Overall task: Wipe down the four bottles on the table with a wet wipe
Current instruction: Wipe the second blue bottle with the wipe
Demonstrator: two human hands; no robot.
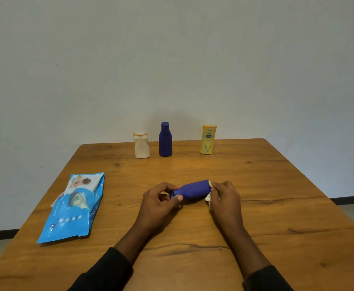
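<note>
Left fingers: the thumb and curled fingers (169, 185) of the left hand (159, 204) are clamped round the narrow end of the blue bottle (193, 191)
Right fingers: the fingertips (216, 184) of the right hand (224, 198) are bent in at the bottle's wide end and pinch a bunched white wet wipe (208, 198) against it
Blue bottle: lies on its side between the two hands, over the middle of the table (256, 227), narrow end to the left and nearer, wide end to the right and a little higher; a pale yellow rim shows at the wide end; whether it touches the wood cannot be told
Hands and arms: both backs of hands face up and both wrists are low over the tabletop; the forearms come in from the near edge in black sleeves (109, 271)
Back row: a white bottle (142, 145), an upright dark blue bottle (165, 140) and a yellow bottle (208, 140) stand near the far edge, well apart from the hands, with the yellow one set off to the right
Wipes pack (75, 206): a light blue pack lies flat to the left of the left hand, not touching it
In the way: nothing lies between the hands and the back row
Writing: "mee" reads along the pack's side; the yellow bottle carries a blue oval logo too small to read
</note>
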